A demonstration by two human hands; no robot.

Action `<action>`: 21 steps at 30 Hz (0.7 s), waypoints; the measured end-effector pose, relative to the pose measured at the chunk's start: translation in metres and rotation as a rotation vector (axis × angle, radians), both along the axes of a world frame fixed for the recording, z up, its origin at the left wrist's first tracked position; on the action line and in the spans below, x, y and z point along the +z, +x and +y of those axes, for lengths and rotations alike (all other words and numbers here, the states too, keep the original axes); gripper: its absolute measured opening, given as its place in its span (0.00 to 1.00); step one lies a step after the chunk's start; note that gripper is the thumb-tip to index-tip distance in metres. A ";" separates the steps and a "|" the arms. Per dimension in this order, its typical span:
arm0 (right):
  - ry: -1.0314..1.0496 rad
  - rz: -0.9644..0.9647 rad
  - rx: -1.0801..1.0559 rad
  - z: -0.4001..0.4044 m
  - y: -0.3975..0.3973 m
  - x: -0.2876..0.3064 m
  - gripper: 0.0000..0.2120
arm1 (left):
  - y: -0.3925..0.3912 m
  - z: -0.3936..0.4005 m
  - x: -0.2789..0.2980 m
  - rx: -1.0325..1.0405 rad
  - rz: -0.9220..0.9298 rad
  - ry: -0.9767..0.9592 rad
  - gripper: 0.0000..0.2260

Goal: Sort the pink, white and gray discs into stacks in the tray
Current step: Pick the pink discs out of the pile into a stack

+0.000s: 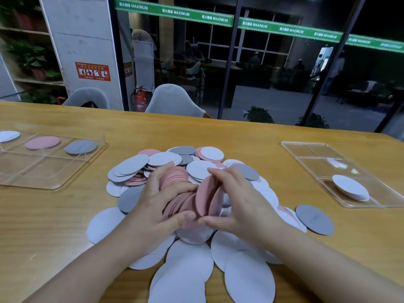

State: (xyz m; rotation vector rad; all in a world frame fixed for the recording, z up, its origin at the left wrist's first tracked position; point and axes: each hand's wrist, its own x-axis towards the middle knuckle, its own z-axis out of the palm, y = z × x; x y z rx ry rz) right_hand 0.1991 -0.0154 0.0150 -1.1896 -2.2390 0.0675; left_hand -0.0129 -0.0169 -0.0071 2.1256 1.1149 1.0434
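A loose heap of pink, white and gray discs [166,159] covers the middle of the wooden table. Above it, my left hand [153,202] and my right hand [238,200] together grip a fanned bunch of pink discs [185,200] held on edge, thumbs near me and fingers curled over the far rim. The clear tray on the left [50,178] holds a white stack [8,136], a pink stack [42,142] and a gray stack [80,147] in its far row of compartments.
A second clear tray [314,150] sits at the right with a white stack [350,187] in its near compartment. One gray disc [314,219] lies alone beside it. Two gray chairs [172,101] stand behind the table's far edge, before a glass wall.
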 end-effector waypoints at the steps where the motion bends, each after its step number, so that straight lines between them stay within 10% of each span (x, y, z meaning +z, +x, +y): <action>1: -0.022 -0.024 -0.031 0.000 -0.003 -0.001 0.42 | 0.000 0.000 0.000 0.001 -0.004 -0.003 0.22; 10: 0.015 0.010 0.032 0.002 -0.005 -0.008 0.17 | 0.001 -0.002 0.001 0.024 0.009 0.021 0.24; 21: -0.087 0.078 0.085 0.001 -0.007 -0.019 0.25 | 0.005 -0.004 0.002 -0.013 0.010 0.113 0.20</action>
